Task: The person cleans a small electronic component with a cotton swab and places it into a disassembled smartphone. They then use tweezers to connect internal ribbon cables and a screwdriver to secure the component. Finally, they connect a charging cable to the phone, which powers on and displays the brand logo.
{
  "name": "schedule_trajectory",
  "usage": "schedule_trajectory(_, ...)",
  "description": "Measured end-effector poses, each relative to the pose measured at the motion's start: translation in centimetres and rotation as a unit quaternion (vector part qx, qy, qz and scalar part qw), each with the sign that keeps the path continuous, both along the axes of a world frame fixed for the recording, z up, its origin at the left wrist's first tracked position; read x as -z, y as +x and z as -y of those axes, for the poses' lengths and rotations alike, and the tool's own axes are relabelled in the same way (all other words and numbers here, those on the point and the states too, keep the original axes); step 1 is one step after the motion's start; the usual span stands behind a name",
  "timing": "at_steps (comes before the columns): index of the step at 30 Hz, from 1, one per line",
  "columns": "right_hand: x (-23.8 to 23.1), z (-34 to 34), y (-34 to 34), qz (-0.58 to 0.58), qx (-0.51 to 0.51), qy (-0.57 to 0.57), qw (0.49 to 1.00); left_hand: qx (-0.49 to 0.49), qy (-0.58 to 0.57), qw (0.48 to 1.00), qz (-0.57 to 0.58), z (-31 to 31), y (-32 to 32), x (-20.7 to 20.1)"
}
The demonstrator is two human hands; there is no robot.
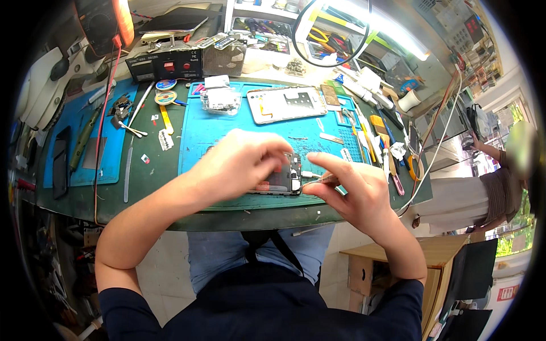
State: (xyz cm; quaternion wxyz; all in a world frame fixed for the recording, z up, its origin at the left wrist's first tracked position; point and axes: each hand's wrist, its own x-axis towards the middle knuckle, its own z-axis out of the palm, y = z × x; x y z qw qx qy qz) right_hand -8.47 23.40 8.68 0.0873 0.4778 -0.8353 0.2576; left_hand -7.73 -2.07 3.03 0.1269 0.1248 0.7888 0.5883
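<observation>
Gripping one opened phone (280, 181), left hand (242, 165) curled; right hand (352, 190) pinching one thin tool (319, 181).

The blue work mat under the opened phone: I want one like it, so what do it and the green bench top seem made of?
The blue rectangular work mat looks like silicone or soft rubber: matte, with moulded compartments along its edges. The dark green bench top looks like a matte rubbery sheet over a rounded-edge table, though the core is hidden. The left hand steadies the opened phone.
</observation>
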Motion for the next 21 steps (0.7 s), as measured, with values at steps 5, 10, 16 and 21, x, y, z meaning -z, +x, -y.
schedule_trajectory(5,0.3,0.3,0.0,0.111,-0.017,-0.075,0.991,-0.113,-0.204,0.923,-0.305,1.5,-3.2,1.8)
schedule_trajectory(10,0.6,0.3,-0.1,0.05,0.015,-0.053,0.997,-0.118,-0.247,0.904,-0.328,0.7,-4.0,2.5)
schedule_trajectory(16,0.3,0.0,-0.1,0.113,-0.013,-0.024,0.993,-0.156,-0.252,0.903,-0.312,0.2,-4.5,2.0)
schedule_trajectory(21,0.2,0.2,0.2,0.14,-0.009,-0.048,0.989,-0.133,-0.273,0.881,-0.363,-0.5,-8.5,1.6)
